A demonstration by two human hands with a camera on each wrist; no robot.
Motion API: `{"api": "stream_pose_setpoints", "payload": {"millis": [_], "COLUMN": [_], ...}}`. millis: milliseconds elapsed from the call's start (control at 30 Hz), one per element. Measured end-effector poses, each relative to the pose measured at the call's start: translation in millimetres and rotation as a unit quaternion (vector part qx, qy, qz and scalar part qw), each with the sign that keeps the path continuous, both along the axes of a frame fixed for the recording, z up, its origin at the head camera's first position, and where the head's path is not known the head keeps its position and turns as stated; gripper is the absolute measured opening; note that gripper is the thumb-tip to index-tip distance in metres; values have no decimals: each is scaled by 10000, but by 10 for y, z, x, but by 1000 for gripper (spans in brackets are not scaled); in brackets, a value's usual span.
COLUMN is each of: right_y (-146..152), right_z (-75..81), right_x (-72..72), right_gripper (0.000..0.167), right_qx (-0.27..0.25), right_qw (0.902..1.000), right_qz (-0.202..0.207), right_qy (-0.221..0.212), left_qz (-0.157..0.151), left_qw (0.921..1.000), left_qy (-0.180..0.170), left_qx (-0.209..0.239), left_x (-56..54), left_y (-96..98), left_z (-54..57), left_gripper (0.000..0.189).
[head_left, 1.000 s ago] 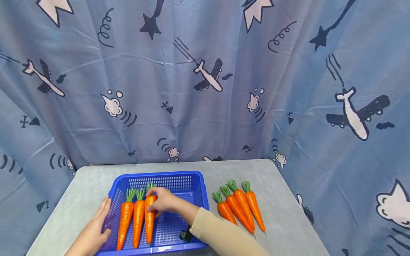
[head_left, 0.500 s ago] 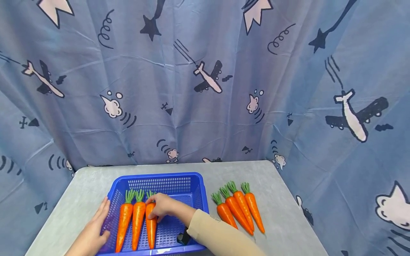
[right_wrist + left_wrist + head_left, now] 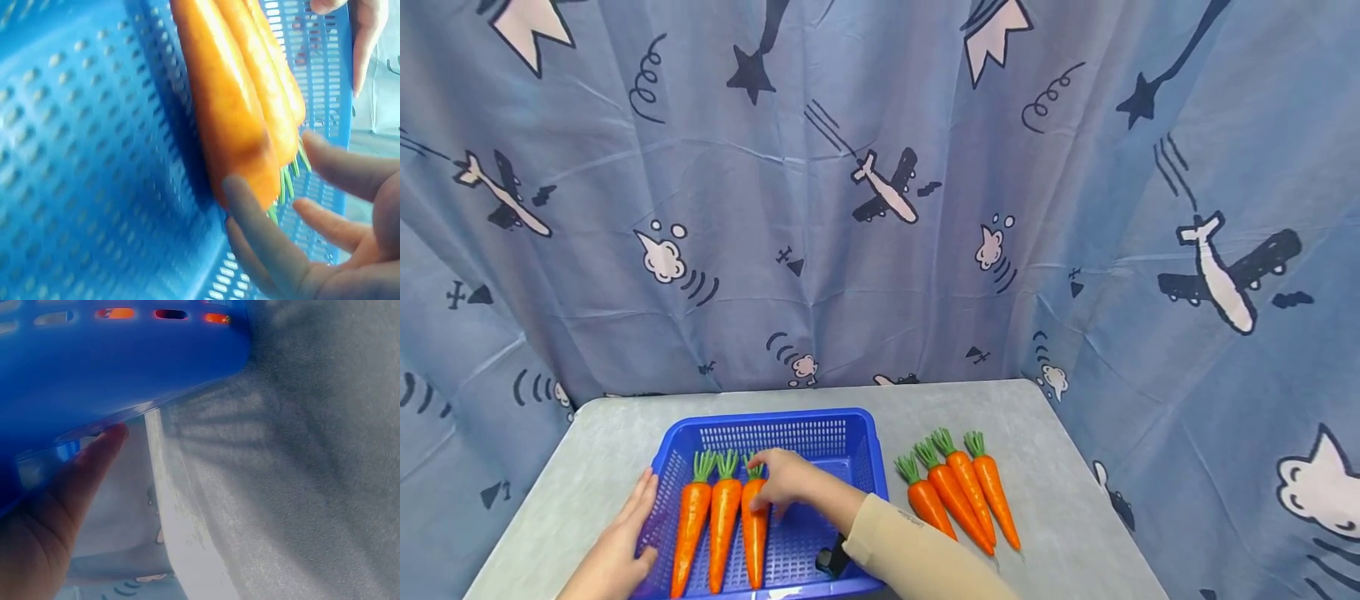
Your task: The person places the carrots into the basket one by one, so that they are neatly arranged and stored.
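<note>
The nearest carrot (image 3: 755,542) lay in the basket (image 3: 790,414) under the right hand (image 3: 786,481), its long axis running from that hand back toward the person. Those fingers were loosely spread, gripping nothing (contact was hard to tell). The left hand (image 3: 613,546), farther off, pressed straight fingers against the basket's side.

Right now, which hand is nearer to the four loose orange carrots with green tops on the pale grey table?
Right. The right hand is inside the blue plastic mesh basket, left of the four loose carrots; the left hand is farther, at the basket's left side.
</note>
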State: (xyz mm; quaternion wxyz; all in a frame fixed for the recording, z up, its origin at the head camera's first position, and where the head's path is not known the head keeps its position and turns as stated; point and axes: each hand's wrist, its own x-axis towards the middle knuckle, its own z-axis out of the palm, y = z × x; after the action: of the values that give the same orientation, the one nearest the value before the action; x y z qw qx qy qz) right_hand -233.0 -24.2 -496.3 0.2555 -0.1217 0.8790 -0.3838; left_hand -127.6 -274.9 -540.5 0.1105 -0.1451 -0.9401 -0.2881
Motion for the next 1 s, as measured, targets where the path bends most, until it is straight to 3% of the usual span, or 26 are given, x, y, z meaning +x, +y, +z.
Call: {"api": "stream_pose_setpoints", "payload": {"millis": [100,267,333,667,833,1000], "right_y": [49,127,161,352,447,530], "right_z": [45,151,200,369,412,444], "right_x": [5,0,-1,11,49,95], "right_gripper": [59,56,55,51,52,54], "right_qx": [20,-163,-274,-700,-790,-563], "right_qw": [9999,9998,9995,9967,9956,9950], "right_qz": [74,42,4,-181,-189,-36], "right_qy": [69,145,145,356,466,818], "left_qz": [-63,-27,-25,-121,-122,-96], "left_qw": [10000,9983,9979,9993,9990,9999], "left_qy": [-3,-567,-628,334,387,80], "left_qx": [21,150,148,-74,-164,-109], "left_x": [10,4,0,-8,-7,-9], "left_y": [7,3,3,-11,-19,-16], "left_z": [-21,-9,-9,-34,-29,-35], "left_gripper": [99,97,97,102,102,101]}}
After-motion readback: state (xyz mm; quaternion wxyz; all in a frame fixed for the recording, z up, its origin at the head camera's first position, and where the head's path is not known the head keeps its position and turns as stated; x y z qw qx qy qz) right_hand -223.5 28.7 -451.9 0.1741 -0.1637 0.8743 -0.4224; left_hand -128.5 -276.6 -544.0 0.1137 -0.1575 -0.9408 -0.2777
